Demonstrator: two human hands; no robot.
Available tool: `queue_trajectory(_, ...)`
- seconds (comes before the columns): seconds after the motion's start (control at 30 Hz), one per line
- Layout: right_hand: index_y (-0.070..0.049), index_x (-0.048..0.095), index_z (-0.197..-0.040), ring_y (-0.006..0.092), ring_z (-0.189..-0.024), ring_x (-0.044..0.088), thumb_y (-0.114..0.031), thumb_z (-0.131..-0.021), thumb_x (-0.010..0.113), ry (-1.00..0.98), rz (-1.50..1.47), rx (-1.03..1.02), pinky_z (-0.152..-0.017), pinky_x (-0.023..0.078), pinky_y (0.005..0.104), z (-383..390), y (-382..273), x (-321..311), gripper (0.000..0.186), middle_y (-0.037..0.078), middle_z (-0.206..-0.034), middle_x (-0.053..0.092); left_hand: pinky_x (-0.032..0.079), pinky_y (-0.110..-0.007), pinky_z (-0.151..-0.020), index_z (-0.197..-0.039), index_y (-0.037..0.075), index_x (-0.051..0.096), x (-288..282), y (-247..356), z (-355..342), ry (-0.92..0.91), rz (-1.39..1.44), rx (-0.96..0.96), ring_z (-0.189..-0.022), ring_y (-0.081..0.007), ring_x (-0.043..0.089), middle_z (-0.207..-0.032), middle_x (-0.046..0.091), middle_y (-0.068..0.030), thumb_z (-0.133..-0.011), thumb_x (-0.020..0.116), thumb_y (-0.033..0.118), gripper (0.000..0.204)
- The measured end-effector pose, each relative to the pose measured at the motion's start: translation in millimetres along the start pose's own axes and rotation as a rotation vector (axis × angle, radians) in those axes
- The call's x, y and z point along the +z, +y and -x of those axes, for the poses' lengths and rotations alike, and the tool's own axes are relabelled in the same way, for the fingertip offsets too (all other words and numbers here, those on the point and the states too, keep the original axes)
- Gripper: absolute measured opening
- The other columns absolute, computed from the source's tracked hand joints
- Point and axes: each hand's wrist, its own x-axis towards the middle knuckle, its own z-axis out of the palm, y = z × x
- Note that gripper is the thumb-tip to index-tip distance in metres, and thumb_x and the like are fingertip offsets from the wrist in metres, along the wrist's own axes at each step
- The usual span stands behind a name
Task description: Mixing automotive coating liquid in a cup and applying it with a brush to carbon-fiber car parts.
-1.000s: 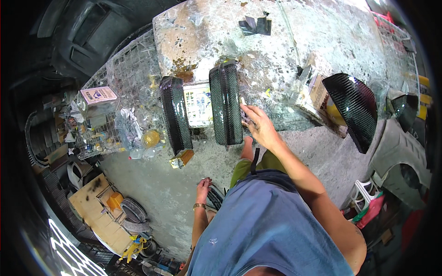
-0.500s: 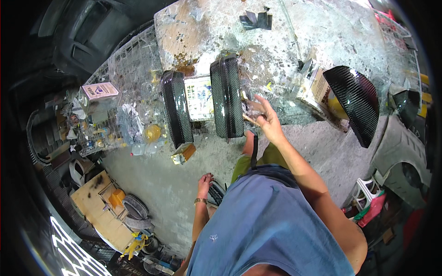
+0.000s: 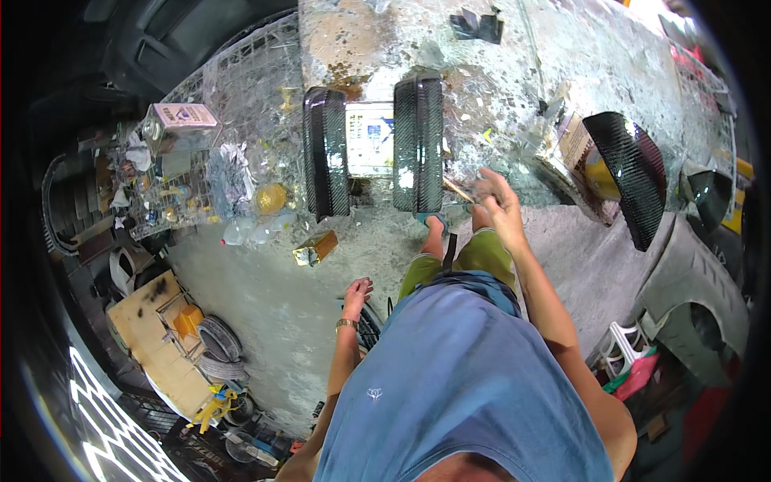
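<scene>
My left hand (image 3: 356,296) hangs low over the floor, fingers loosely apart and holding nothing. Just off the table's front edge, my right hand (image 3: 501,202) is raised with fingers apart, slightly blurred; I see nothing held in it. Beside its fingers, a thin wooden stick (image 3: 458,189) lies at the table edge. Left of that stand two long, glossy black carbon-fibre-patterned parts, a right one (image 3: 418,145) and a left one (image 3: 325,153). Between them sits a pale printed tin (image 3: 369,140). A curved carbon-patterned panel (image 3: 630,173) leans on a box (image 3: 574,145) farther right.
The stained table (image 3: 353,40) bears black scraps (image 3: 479,26). At its left are a pink-topped tin (image 3: 184,115), a yellow round thing (image 3: 271,198) and crumpled plastic (image 3: 233,173). A gold-coloured box (image 3: 315,248) is below the table edge. Tyres (image 3: 220,338) and a white stool (image 3: 625,348) stand lower.
My view has shifted, so the table and its parts appear farther up and to the right. My right hand has moved slightly away from the nearer carbon-patterned part; my left hand stays low.
</scene>
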Motion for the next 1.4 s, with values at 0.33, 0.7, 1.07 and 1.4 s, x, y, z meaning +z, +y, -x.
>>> queue_trajectory(0.33,-0.007,0.057,-0.123,0.0131,-0.084,0.061,-0.006,-0.091,0.049,0.106,0.201,0.215,-0.073,0.049,0.0268,49,55,-78,0.033,0.007,-0.102,0.066,0.049,-0.036,-0.084,-0.119,0.008,0.061,-4,-17,-50,-0.073,-0.051,-0.058,-0.1,-0.0189,0.064,-0.111,0.067,-0.0064,-0.096,0.057,0.03,0.033)
queue_trajectory(0.7,-0.01,0.06,-0.12,0.0185,-0.074,0.066,-0.014,-0.093,0.055,0.158,0.583,0.889,-0.062,0.051,0.0339,188,142,-179,0.027,0.007,-0.093,0.07,0.048,-0.03,-0.071,-0.109,0.007,0.066,12,-35,-107,-0.092,0.224,0.073,-0.087,-0.0123,0.064,-0.098,0.07,-0.0029,-0.093,0.061,0.027,0.026)
queue_trajectory(1.07,-0.008,0.059,-0.121,0.0192,-0.078,0.066,-0.021,-0.092,0.054,0.006,0.736,0.971,-0.066,0.052,0.033,126,94,-135,0.032,0.009,-0.098,0.069,0.05,-0.028,-0.069,-0.092,0.005,0.066,15,-142,-106,-0.038,0.544,-0.149,-0.081,-0.0123,0.063,-0.091,0.069,-0.0036,-0.091,0.065,0.03,0.025)
queue_trajectory(1.4,-0.01,0.057,-0.127,0.0139,-0.087,0.064,-0.023,-0.094,0.055,-0.201,0.857,0.894,-0.075,0.052,0.0303,59,75,-55,0.035,0.005,-0.107,0.067,0.052,-0.035,-0.073,-0.105,0.007,0.063,45,-215,-116,0.051,0.708,-0.24,-0.091,-0.0212,0.067,-0.103,0.07,-0.0072,-0.095,0.056,0.032,0.028)
